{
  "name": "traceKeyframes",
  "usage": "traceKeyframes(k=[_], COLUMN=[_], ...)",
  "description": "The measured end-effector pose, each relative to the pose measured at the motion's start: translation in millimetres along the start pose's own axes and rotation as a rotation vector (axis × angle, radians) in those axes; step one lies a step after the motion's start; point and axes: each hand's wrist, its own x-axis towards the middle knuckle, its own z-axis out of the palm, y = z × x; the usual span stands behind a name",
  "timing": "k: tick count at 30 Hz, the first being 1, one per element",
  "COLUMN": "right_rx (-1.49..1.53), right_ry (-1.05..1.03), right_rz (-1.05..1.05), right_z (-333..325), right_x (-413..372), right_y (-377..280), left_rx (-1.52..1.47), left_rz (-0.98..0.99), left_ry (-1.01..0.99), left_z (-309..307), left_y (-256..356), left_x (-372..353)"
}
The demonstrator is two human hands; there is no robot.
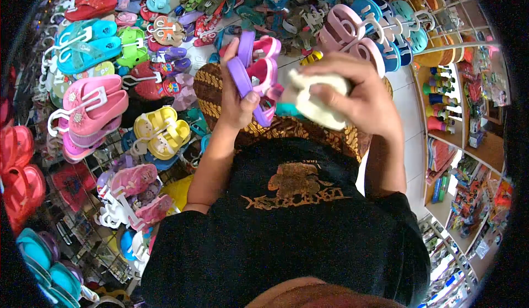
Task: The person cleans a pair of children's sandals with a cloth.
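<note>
My left hand (237, 109) is closed round a pair of small purple and pink sandals (241, 75), with the thumb over the purple sole. The pink straps face right, toward my other hand. My right hand (368, 96) grips a folded cream cloth (325, 108), thumb on top and fingers curled over its far side. Motion smears the cloth and the fingertips. The cloth's left edge comes close to the sandals. Both hands are in front of my black shirt, above brown batik-patterned fabric (212, 101) over my lap.
Racks on the left hold many sandals on white hangers, among them a yellow pair (161, 133) and a pink pair (95, 107). More footwear lies ahead on the pale floor. Light pink sandals (340, 28) hang at the right front. Shelves of small goods (441, 101) line the right.
</note>
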Motion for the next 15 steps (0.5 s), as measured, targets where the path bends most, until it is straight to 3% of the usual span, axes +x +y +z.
traceKeyframes(k=[2, 4, 7, 10, 14, 15], right_rx=[-0.085, -0.055, -0.184, -0.33, -0.305, -0.269], right_ry=[0.122, 0.189, 0.225, 0.146, 0.054, 0.006], right_rz=[-0.048, 0.034, -0.114, -0.169, -0.188, -0.194], right_z=[-0.3, 10.6, 27.1, 29.9, 26.8, 23.0], right_x=[4.8, 7.8, 16.4, 11.9, 3.1, 2.6], right_y=[3.0, -5.8, -13.1, -18.4, -9.7, -6.4], left_rx=[0.101, 0.412, 0.598, 0.692, 0.724, 0.613], left_rz=[0.064, 0.239, 0.39, 0.326, 0.286, 0.24], left_ry=[-0.012, -0.034, -0.085, -0.14, -0.134, -0.085], left_z=[3.2, 0.7, 4.9, 0.4, -7.0, -5.5], left_y=[-3.6, -9.0, 1.0, 3.4, -4.6, -7.0], left_x=[-3.6, -3.0, 4.5, 8.7, 7.0, 7.6])
